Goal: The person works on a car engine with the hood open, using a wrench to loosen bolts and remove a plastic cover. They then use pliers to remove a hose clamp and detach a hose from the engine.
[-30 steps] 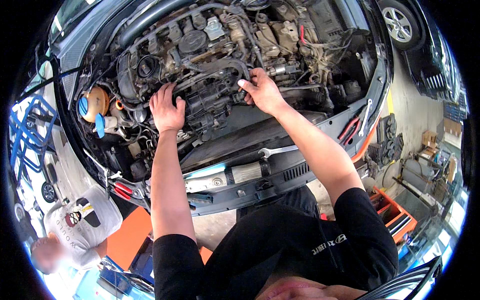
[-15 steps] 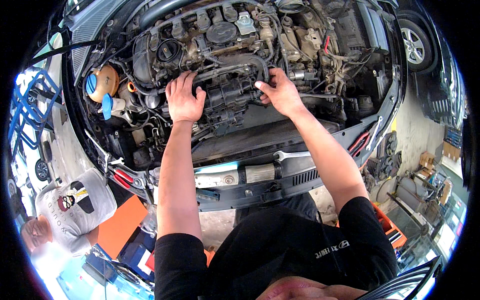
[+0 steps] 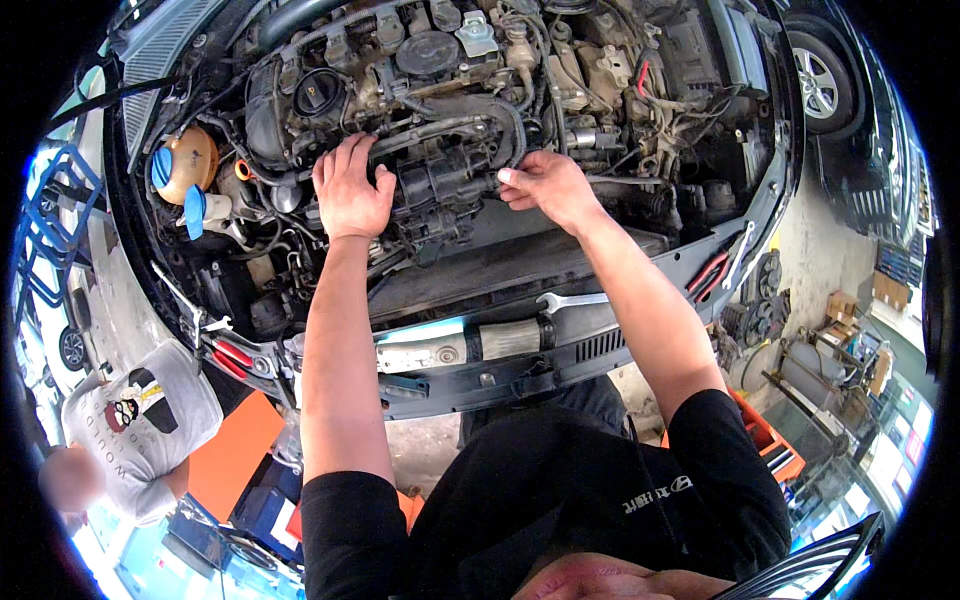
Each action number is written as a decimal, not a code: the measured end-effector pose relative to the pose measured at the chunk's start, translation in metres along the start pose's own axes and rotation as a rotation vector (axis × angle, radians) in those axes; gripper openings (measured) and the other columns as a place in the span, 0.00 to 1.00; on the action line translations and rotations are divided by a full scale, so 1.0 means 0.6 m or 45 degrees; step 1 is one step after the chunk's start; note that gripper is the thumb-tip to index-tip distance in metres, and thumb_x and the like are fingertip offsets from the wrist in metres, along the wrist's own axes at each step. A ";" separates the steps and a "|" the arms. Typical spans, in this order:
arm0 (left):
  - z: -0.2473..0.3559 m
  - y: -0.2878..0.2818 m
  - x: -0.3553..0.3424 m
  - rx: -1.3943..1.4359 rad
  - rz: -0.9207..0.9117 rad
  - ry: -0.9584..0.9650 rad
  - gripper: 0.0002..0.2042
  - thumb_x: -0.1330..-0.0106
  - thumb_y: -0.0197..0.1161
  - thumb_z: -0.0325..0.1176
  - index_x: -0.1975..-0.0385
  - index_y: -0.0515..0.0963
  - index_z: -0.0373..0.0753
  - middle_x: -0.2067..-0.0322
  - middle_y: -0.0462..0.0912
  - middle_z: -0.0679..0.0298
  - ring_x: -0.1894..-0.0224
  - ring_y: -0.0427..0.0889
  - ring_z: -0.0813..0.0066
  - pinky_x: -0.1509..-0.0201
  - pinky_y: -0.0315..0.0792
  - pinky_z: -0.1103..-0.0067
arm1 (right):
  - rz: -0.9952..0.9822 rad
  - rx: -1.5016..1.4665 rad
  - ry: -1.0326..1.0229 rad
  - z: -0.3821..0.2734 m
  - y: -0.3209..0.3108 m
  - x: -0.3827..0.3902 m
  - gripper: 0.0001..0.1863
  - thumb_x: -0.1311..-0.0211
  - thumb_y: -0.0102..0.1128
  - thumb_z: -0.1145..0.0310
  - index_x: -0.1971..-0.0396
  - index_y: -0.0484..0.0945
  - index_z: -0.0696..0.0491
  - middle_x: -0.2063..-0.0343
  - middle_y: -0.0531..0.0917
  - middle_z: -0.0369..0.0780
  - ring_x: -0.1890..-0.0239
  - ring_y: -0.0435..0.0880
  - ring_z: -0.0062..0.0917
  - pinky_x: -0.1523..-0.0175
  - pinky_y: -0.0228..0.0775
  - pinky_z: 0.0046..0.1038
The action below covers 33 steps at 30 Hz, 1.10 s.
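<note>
I look down into an open car engine bay [image 3: 470, 90]. My left hand [image 3: 350, 190] lies flat on the engine, fingers spread, by a black hose and the dark plastic part [image 3: 440, 190] in the middle. My right hand [image 3: 545, 185] pinches the right edge of that black part near a thick black hose [image 3: 500, 115], fingers closed on it. Both forearms reach in over the front crossmember [image 3: 480, 350].
A silver wrench [image 3: 570, 300] lies on the front panel. Red-handled pliers [image 3: 708, 270] rest at the right, another red-handled tool [image 3: 232, 355] at the left. An orange coolant tank with blue cap [image 3: 185, 165] sits left. A person in a grey shirt [image 3: 140, 420] crouches lower left.
The view has shifted so the engine sits lower and closer. My left hand moved right and flattened on the engine; my right hand slid to the black part's edge.
</note>
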<state>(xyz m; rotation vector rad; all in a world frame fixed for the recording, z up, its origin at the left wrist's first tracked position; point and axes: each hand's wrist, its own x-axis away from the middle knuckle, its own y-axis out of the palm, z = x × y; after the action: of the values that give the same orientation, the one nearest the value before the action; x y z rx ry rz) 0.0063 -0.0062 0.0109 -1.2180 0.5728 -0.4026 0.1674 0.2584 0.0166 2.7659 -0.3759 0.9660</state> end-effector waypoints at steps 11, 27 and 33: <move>-0.001 0.000 -0.006 0.012 0.014 0.017 0.24 0.37 0.57 0.40 0.40 0.77 0.45 0.39 0.77 0.65 0.36 0.72 0.60 0.24 0.56 0.61 | -0.112 0.137 0.103 -0.015 -0.022 -0.019 0.24 0.27 0.65 0.55 0.56 0.79 0.66 0.65 0.89 0.47 0.63 0.90 0.29 0.57 0.86 0.31; 0.003 0.003 -0.006 0.003 -0.012 0.024 0.24 0.37 0.58 0.40 0.40 0.77 0.42 0.39 0.78 0.64 0.36 0.72 0.62 0.23 0.54 0.61 | 0.029 0.133 0.039 -0.010 0.009 -0.006 0.18 0.27 0.64 0.57 0.64 0.79 0.59 0.74 0.84 0.37 0.73 0.81 0.19 0.67 0.75 0.25; 0.003 -0.004 -0.010 0.035 0.016 0.035 0.22 0.35 0.56 0.39 0.40 0.77 0.44 0.37 0.77 0.63 0.34 0.72 0.61 0.23 0.53 0.60 | -0.053 0.167 0.020 -0.008 0.000 -0.016 0.18 0.26 0.63 0.56 0.63 0.80 0.59 0.72 0.84 0.38 0.72 0.80 0.18 0.64 0.75 0.24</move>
<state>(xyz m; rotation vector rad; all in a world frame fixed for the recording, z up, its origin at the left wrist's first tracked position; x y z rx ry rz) 0.0029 -0.0020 0.0148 -1.1839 0.5969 -0.4160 0.1574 0.2613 0.0144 2.8688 -0.2606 1.0367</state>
